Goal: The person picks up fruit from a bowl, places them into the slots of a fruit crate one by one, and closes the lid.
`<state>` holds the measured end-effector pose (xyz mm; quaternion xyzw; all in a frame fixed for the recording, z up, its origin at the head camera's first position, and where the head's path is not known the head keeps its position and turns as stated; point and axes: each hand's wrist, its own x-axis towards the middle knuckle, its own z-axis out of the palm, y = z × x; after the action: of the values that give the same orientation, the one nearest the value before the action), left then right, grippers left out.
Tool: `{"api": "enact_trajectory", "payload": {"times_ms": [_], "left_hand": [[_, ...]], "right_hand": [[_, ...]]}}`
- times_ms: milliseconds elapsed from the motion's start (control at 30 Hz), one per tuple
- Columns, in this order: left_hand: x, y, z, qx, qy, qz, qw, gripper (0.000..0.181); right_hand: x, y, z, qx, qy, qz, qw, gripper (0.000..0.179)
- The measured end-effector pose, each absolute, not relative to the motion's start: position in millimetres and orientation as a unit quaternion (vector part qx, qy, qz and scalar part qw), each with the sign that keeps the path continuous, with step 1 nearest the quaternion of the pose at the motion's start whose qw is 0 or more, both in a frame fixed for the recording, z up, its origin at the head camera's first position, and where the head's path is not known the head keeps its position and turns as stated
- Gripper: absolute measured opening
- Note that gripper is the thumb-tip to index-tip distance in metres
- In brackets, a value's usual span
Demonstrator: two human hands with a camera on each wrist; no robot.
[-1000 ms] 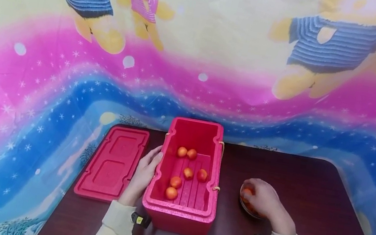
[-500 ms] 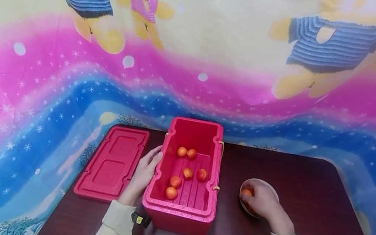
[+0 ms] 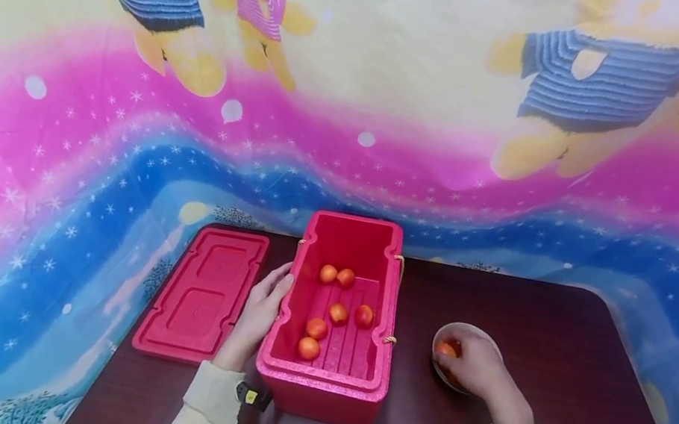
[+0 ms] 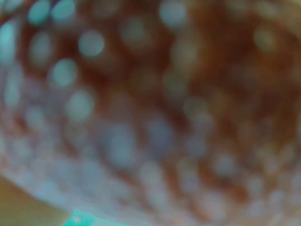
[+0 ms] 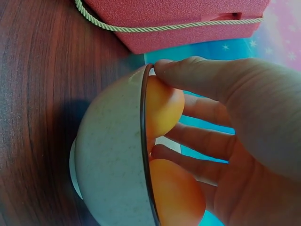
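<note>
Right wrist | fruits (image 5: 180, 195): round, smooth, orange | bowl (image 5: 115, 146): speckled, brown-rimmed

Left hand (image 3: 256, 315) extends forward, right fingers (image 5: 203, 140) downward.

Six orange fruits (image 3: 338, 313) in red box (image 3: 316, 402), more in bowl (image 5: 113, 155), count unclear

The head view looks forward and down from the near side of the desk (image 3: 554, 386), far enough back to hold the whole box (image 3: 319, 403), the lid (image 3: 205, 294) and the patterned cloth (image 3: 375, 89) behind. The left wrist view sits too near a spotty surface (image 4: 141, 113) to show what it is. The right wrist view, turned sideways, looks closely past the fingers (image 5: 207, 141) at the bowl (image 5: 113, 150); both it and the head view catch bowl, box, desk and cloth.
</note>
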<state>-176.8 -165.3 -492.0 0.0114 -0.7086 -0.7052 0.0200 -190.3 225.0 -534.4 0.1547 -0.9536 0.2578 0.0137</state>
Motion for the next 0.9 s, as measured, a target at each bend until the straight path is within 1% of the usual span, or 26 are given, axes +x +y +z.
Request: {"api": "enact_trajectory", "payload": {"times_ms": [233, 567, 900], "left_hand": [[-177.0, -165.8, -493.2, 0.014, -0.715, -0.699, 0.023, 0.056], [-176.2, -165.9, -492.4, 0.018, -0.717, -0.696, 0.022, 0.056], [-176.4, -165.0, -492.6, 0.017, -0.718, -0.695, 0.024, 0.055]], "right_hand": [[-188.5, 225.5, -534.1, 0.144, -0.953, 0.267, -0.017, 0.011], [-185.2, 223.7, -534.0, 0.156, -0.944, 0.290, -0.013, 0.011], [-184.8, 224.3, -534.3, 0.161, -0.939, 0.302, -0.025, 0.014]]}}
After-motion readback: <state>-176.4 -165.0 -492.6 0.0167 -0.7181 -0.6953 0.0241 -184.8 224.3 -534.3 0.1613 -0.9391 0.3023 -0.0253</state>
